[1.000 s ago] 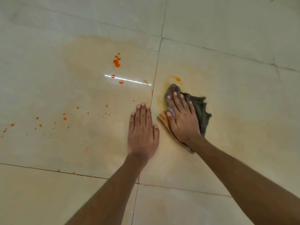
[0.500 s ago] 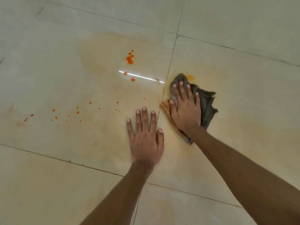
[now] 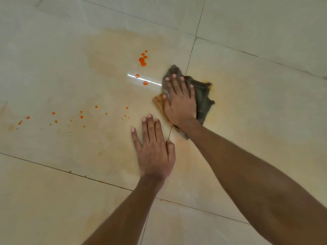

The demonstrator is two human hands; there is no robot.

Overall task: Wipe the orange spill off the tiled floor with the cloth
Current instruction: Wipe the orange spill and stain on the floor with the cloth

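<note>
A crumpled grey cloth (image 3: 203,96), stained orange at its left edge, lies on the cream tiled floor (image 3: 256,103). My right hand (image 3: 180,101) presses flat on the cloth with straight fingers, astride a grout line. My left hand (image 3: 154,151) rests flat on the tile just below and left of it, fingers spread. Bright orange drops (image 3: 142,60) sit left of the cloth, two more drops (image 3: 145,83) lie on a light reflection, and many small orange specks (image 3: 81,117) are scattered further left. A faint orange smear (image 3: 113,55) tints the tile behind the drops.
Dark grout lines (image 3: 192,48) split the floor into large tiles. A pale orange film covers the tile right of the cloth and under my left hand. Nothing else stands on the floor in view.
My right hand has pushed the cloth up and to the left, across the grout line toward the orange drops. My left hand stays planted flat on the tile.
</note>
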